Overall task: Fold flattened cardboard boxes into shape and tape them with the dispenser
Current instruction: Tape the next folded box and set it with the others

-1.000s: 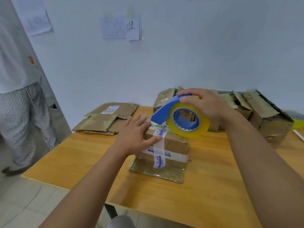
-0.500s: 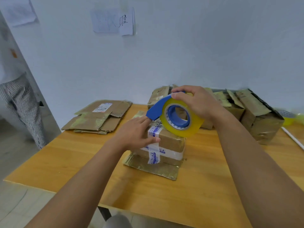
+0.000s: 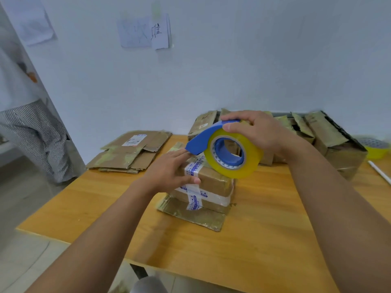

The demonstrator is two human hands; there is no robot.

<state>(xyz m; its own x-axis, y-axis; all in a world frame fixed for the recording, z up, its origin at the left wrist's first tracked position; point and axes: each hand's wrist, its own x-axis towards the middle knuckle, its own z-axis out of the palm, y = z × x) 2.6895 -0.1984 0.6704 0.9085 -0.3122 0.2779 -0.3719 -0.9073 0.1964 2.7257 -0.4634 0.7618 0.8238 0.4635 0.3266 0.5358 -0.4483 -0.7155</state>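
So the small cardboard box (image 3: 213, 182) sat near the middle of the wooden table (image 3: 243, 250), already folded up, with strips of white-and-blue printed tape crossing its top and front, and one loose bottom flap sticking out flat on the table toward the camera. The left hand (image 3: 171, 172) lay on the box's top left edge, fingers pretty much straight and pressing down, thumb lying along the front of the box, so it was holding the box steady rather than gripping it. The right hand (image 3: 256, 132) was wrapped around the top of the tape dispenser (image 3: 224, 151), the blue one with the yellowish roll on it, fingers curled over the blue cover and thumb on the near side. The roll's lower edge was right at the box's top right side, and the blue nose pointed left, just above the left hand's fingertips; couldn't tell if it was actually touching them. Behind that, a bunch of folded boxes (image 3: 330, 142) stood along the wall at the back right of the table, and a stack of flat cardboard (image 3: 129, 153) lay at the back left corner. Another roll of yellow tape (image 3: 377, 148) peeked in at the far right edge. A person in striped trousers (image 3: 36, 136) stood off to the left, beside the table.
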